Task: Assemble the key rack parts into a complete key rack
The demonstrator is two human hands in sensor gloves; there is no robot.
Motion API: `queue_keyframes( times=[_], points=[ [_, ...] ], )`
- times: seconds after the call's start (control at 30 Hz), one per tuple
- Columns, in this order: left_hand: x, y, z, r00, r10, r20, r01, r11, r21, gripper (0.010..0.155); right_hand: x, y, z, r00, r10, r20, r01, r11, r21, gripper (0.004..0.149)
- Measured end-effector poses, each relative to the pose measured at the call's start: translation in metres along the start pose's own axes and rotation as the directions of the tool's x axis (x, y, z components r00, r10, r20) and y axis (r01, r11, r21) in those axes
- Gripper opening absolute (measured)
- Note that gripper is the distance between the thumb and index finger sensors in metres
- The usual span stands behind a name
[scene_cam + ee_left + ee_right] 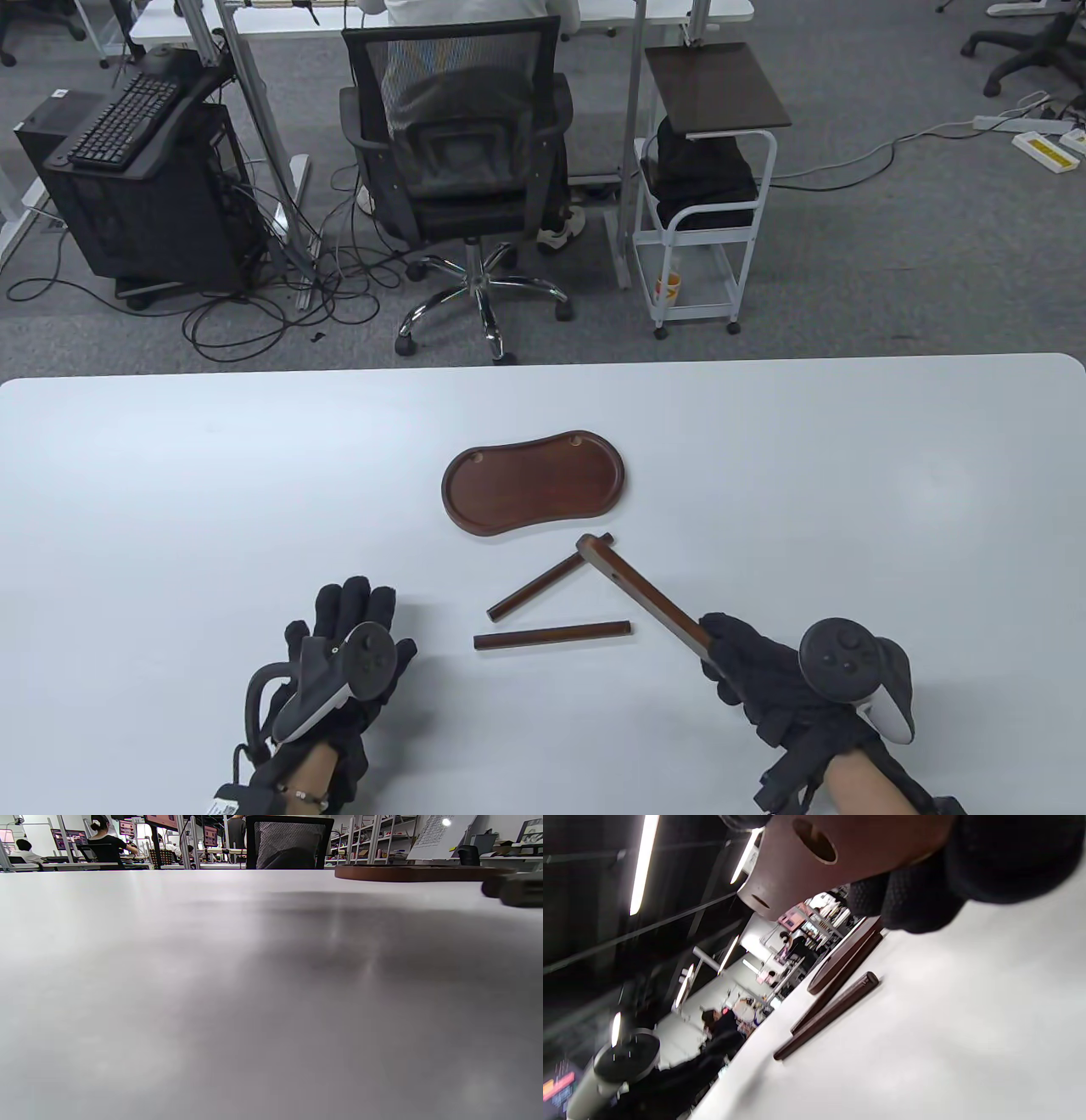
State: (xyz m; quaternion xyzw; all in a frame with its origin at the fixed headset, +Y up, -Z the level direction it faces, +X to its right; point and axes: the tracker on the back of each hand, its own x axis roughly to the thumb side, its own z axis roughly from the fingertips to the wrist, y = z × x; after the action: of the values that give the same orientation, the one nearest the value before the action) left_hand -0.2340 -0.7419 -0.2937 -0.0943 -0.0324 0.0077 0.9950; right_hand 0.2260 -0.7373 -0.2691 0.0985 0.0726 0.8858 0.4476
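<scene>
Table view shows the right hand (pixel 755 666) gripping the drilled crossbar (pixel 645 594); the left hand (pixel 344 649) rests flat, fingers spread. Base tray (pixel 534 492) lies far of two loose rods (pixel 551 635). Assembly seems barely begun; next, probably seat a rod into a crossbar hole.
</scene>
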Motion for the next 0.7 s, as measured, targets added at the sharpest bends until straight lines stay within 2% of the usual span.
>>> queue_keyframes(
  times=[0.23,0.4,0.5,0.63,0.7],
  points=[
    [0.036,0.013,-0.018,0.997,-0.007,0.078,0.01,1.0,-0.03,0.07,-0.003,-0.01,0.001,0.996,-0.067,-0.062,0.059,0.992,-0.113,0.061],
    [0.072,0.032,-0.045,0.993,0.008,0.117,-0.003,0.999,-0.043,0.068,-0.004,-0.017,0.003,0.991,-0.096,-0.091,0.081,0.985,-0.149,0.06],
    [0.088,0.035,-0.06,0.993,0.0,0.12,0.008,0.998,-0.062,0.066,-0.005,-0.018,0.003,0.99,-0.105,-0.093,0.089,0.983,-0.16,0.06],
    [0.108,0.032,-0.081,0.994,-0.027,0.102,0.045,0.983,-0.175,0.065,-0.007,-0.018,0.003,0.988,-0.12,-0.098,0.103,0.981,-0.164,0.06],
    [0.113,0.03,-0.089,0.995,-0.045,0.093,0.063,0.978,-0.198,0.064,-0.006,-0.019,0.003,0.988,-0.122,-0.098,0.105,0.981,-0.163,0.06]
  ],
)
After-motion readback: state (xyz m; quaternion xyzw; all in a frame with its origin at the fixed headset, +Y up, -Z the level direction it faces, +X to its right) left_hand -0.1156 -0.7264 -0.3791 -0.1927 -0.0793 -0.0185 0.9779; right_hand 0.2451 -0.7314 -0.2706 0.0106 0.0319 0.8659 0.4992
